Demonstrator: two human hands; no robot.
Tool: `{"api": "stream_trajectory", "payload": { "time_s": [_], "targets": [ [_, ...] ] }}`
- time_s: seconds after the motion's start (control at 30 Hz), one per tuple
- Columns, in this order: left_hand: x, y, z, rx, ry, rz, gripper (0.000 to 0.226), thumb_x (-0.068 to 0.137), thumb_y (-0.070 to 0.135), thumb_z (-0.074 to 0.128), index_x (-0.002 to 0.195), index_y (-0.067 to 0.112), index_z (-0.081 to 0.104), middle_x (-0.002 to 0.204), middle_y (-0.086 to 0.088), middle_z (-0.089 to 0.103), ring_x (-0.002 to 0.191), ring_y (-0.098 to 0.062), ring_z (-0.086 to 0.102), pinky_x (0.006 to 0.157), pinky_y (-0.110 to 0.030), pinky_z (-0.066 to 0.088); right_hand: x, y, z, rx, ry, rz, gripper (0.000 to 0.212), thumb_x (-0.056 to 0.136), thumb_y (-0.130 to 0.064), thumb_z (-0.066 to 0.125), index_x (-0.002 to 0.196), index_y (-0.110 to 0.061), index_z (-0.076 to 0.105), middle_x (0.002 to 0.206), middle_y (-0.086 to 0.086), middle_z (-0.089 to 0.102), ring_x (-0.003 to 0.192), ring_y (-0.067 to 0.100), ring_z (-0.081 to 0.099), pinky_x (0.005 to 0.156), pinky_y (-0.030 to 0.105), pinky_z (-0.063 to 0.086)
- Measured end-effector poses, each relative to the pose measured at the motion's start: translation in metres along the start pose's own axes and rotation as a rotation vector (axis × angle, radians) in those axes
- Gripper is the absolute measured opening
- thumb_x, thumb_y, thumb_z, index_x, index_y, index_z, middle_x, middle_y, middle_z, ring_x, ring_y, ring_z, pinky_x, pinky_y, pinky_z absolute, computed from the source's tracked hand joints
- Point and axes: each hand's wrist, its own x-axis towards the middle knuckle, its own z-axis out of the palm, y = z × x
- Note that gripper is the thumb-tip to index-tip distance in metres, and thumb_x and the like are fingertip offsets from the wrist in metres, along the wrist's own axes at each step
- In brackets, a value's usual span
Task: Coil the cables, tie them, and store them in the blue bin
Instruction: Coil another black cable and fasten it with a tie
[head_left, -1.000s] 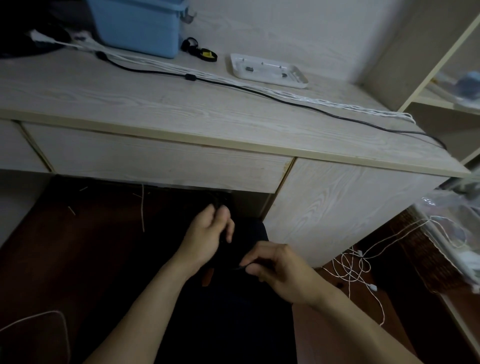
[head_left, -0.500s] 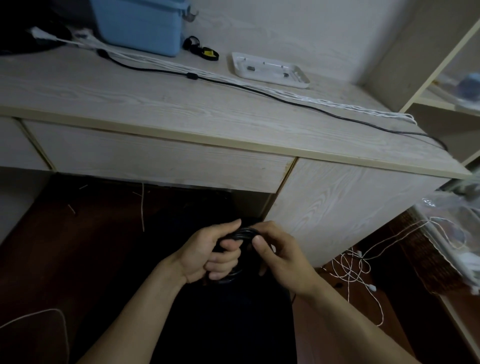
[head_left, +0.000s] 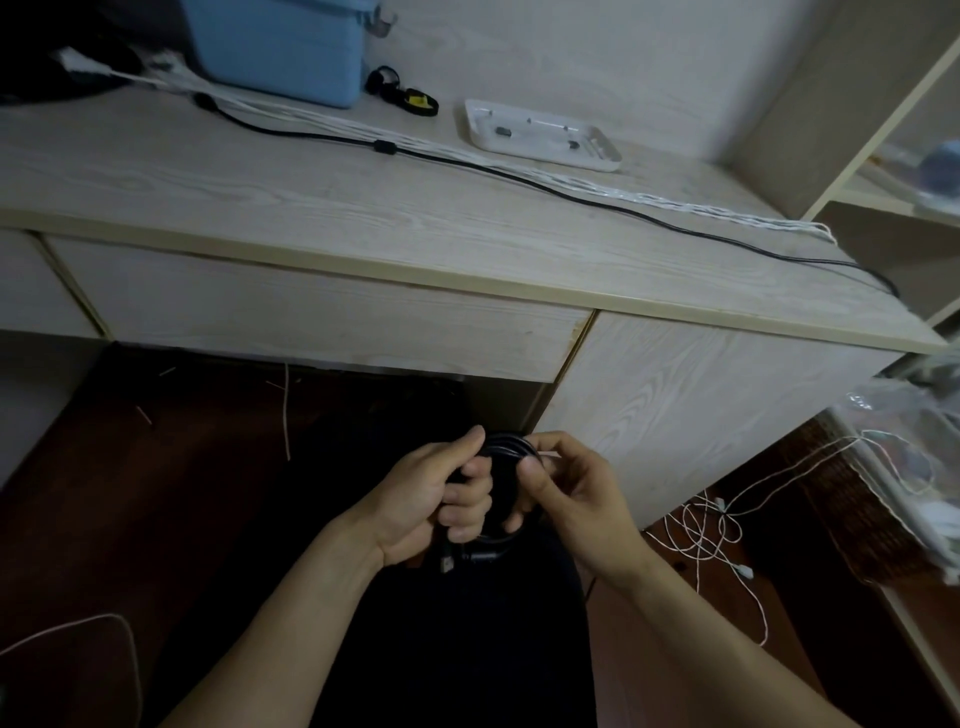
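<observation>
A small coil of black cable (head_left: 503, 457) sits between both hands below the desk front. My left hand (head_left: 439, 496) grips the coil's left side, fingers curled through it; a plug end (head_left: 448, 564) hangs under that hand. My right hand (head_left: 563, 488) pinches the coil's right side between thumb and forefinger. The blue bin (head_left: 280, 47) stands at the back left of the desk (head_left: 311, 218). A long black cable (head_left: 545, 189) and a bundle of white cables (head_left: 597, 189) stretch across the desktop.
A white tray (head_left: 540, 136) lies at the back of the desk, a small black-and-yellow item (head_left: 402, 96) beside the bin. Tangled white cable (head_left: 711, 525) lies on the floor at right by a woven basket (head_left: 852, 499). A shelf unit (head_left: 883, 156) stands right. Another white cable (head_left: 93, 639) curves at lower left.
A second ago the hands were apart in the dark under the desk. They have come together, and both now hold the black coil a little higher.
</observation>
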Motion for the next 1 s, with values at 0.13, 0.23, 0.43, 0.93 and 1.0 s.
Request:
{"api": "stream_trajectory", "payload": {
  "time_s": [0.13, 0.23, 0.43, 0.93, 1.0],
  "targets": [
    [0.001, 0.001, 0.0, 0.072, 0.054, -0.04, 0.048, 0.1, 0.044, 0.046, 0.06, 0.02, 0.036, 0.054, 0.0, 0.02, 0.046, -0.014, 0.026, 0.048, -0.028, 0.031, -0.004, 0.001, -0.001, 0.026, -0.029, 0.019, 0.027, 0.095, -0.018, 0.058, 0.113, 0.002, 0.057, 0.074, 0.014, 0.067, 0.065, 0.031, 0.068, 0.068, 0.037, 0.057],
    [0.001, 0.001, -0.001, 0.063, 0.041, -0.098, 0.049, 0.099, 0.044, 0.048, 0.059, 0.018, 0.038, 0.056, -0.003, 0.029, 0.051, -0.017, 0.039, 0.056, -0.031, 0.041, -0.007, 0.002, 0.003, -0.002, 0.025, 0.076, 0.023, 0.098, -0.021, 0.049, 0.103, 0.001, 0.054, 0.069, 0.017, 0.065, 0.063, 0.033, 0.068, 0.061, 0.037, 0.057],
    [0.003, -0.006, -0.003, -0.261, -0.058, -0.138, 0.043, 0.098, 0.043, 0.05, 0.064, 0.016, 0.048, 0.046, 0.008, 0.026, 0.033, -0.004, 0.022, 0.034, -0.019, 0.023, -0.006, -0.004, 0.014, -0.11, 0.13, 0.099, 0.032, 0.096, -0.034, 0.049, 0.096, -0.002, 0.05, 0.057, 0.015, 0.06, 0.05, 0.035, 0.062, 0.051, 0.04, 0.055],
    [0.006, 0.0, -0.034, -1.014, 0.401, 0.292, 0.045, 0.095, 0.034, 0.041, 0.052, 0.025, 0.031, 0.044, 0.011, 0.02, 0.036, -0.008, 0.016, 0.038, -0.022, 0.014, 0.004, -0.01, -0.038, -0.638, 0.223, 0.111, 0.028, 0.085, -0.046, 0.071, 0.09, -0.019, 0.067, 0.065, 0.0, 0.069, 0.052, 0.007, 0.061, 0.054, 0.025, 0.051],
    [0.005, -0.001, -0.041, -1.121, 0.54, 0.357, 0.04, 0.093, 0.034, 0.041, 0.056, 0.024, 0.032, 0.049, 0.01, 0.021, 0.04, -0.007, 0.016, 0.041, -0.022, 0.016, 0.002, -0.009, -0.049, -0.654, 0.147, 0.193, 0.027, 0.086, -0.045, 0.07, 0.096, -0.02, 0.067, 0.069, 0.001, 0.07, 0.055, 0.011, 0.063, 0.056, 0.027, 0.053]
  ]
}}
